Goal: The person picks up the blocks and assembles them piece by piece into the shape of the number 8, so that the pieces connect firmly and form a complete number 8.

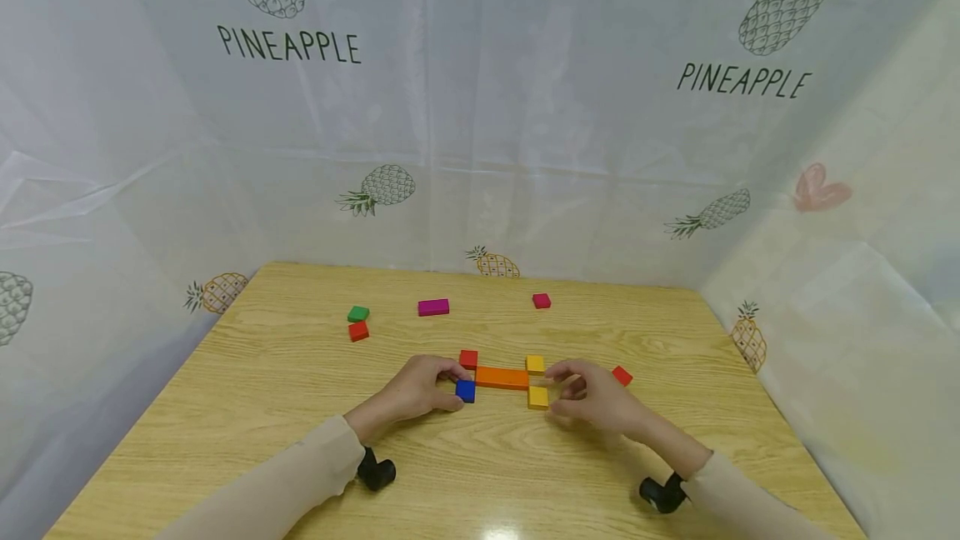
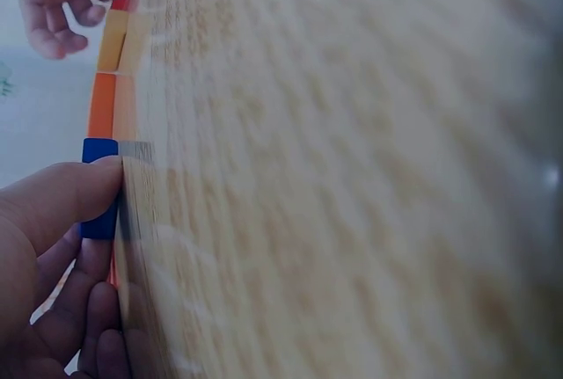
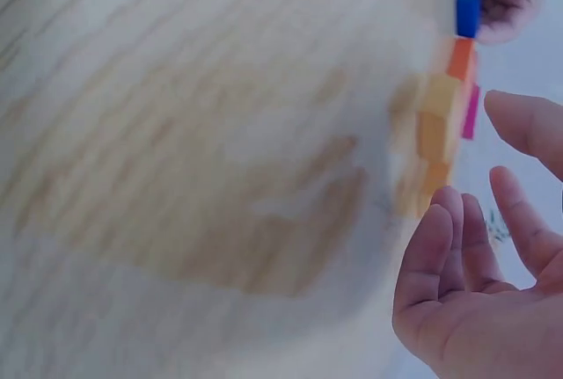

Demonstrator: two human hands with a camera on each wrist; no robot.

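My left hand (image 1: 417, 388) pinches a small blue block (image 1: 466, 391) between thumb and fingers, at the front left corner of an orange bar (image 1: 502, 377). In the left wrist view the thumb lies against the side of the blue block (image 2: 98, 187). A red block (image 1: 468, 358) sits at the bar's back left corner. Two yellow blocks, one behind (image 1: 535, 364) and one in front (image 1: 537, 397), stand at its right end. Beside these my right hand (image 1: 596, 397) hovers with loosely bent fingers and holds nothing; the right wrist view shows a gap between its thumb and fingers.
On the wooden table (image 1: 300, 407), a green block (image 1: 358, 314) and a red block (image 1: 358, 331) lie far left. A magenta bar (image 1: 433, 307) and a crimson block (image 1: 542, 301) lie at the back. Another red block (image 1: 622, 376) lies behind my right hand. A pineapple-print curtain (image 1: 480, 107) hangs behind.
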